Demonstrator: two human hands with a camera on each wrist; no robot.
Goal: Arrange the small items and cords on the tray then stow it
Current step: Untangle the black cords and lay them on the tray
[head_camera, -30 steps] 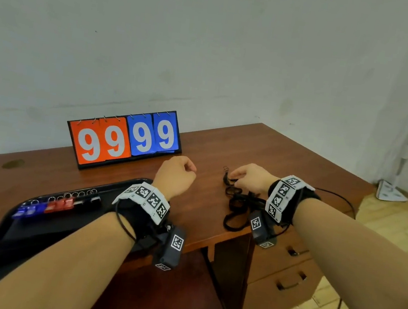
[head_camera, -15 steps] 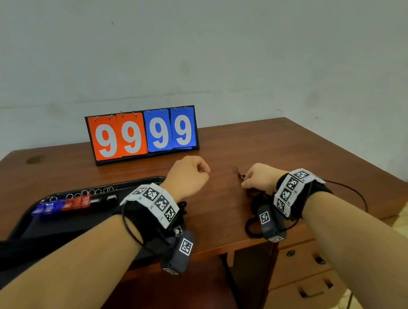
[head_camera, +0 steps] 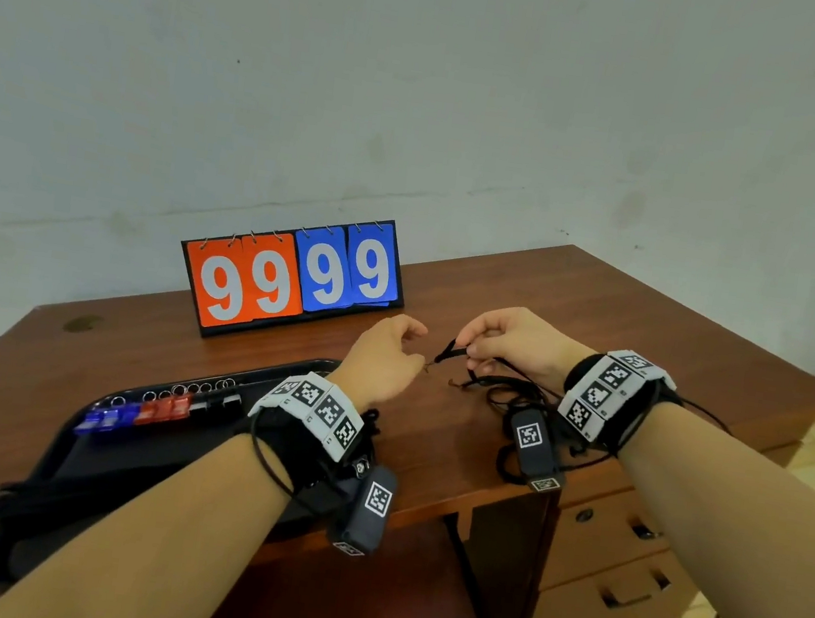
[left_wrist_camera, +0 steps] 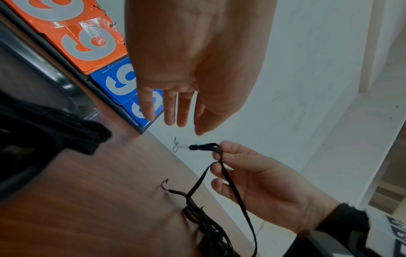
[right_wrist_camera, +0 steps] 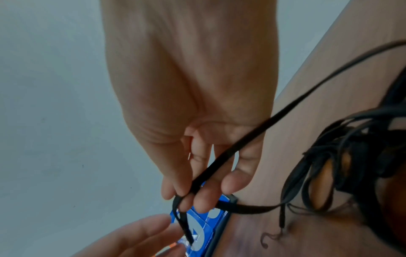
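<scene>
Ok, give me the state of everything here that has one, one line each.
left hand: open, fingers straight, holding nothing
right hand: pinches the black cord
black cord: one end lifted off the desk
cord pile: tangled on the desk
tray: on the desk, partly loaded
scoreboard: upright, reads 99 99
drawers: closed

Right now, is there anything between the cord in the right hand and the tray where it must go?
Only the left hand is in the way: it hovers open between the cord, pinched by the right hand, and the tray. The desk between them looks bare.
</scene>
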